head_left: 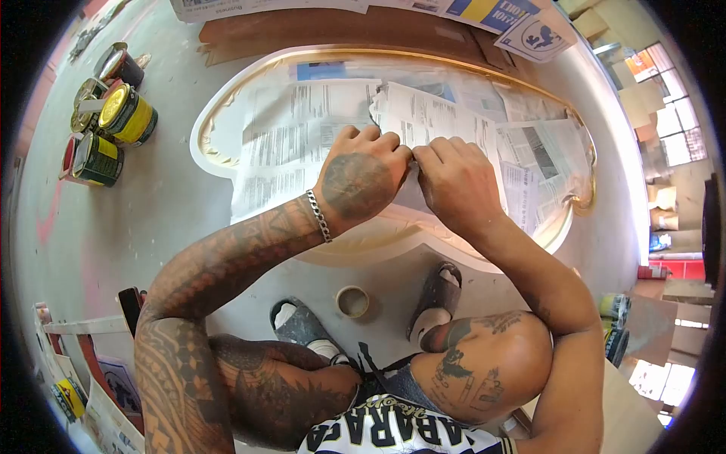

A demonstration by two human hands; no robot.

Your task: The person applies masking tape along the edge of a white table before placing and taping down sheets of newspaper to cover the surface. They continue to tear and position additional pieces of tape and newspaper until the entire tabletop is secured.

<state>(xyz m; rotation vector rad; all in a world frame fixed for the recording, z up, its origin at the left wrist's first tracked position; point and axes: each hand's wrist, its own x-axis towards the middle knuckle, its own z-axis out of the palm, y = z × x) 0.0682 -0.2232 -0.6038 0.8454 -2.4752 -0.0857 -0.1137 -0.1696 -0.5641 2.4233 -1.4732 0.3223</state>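
Left hand [361, 181] and right hand [457, 181] side by side, fingertips meeting, both pinching near edge of newspaper sheet [423, 121]. Sheet lies on ornate frame [378, 246] on floor, stretching away from hands, long axis pointing forward. Both hands equally near sheet. Tape roll [352, 301] on floor between feet, closer to body. Paint cans [113, 125] far to left.

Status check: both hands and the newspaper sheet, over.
Left hand and right hand both pinching newspaper sheet. Sheet lies over ornate frame. Tape roll on floor.
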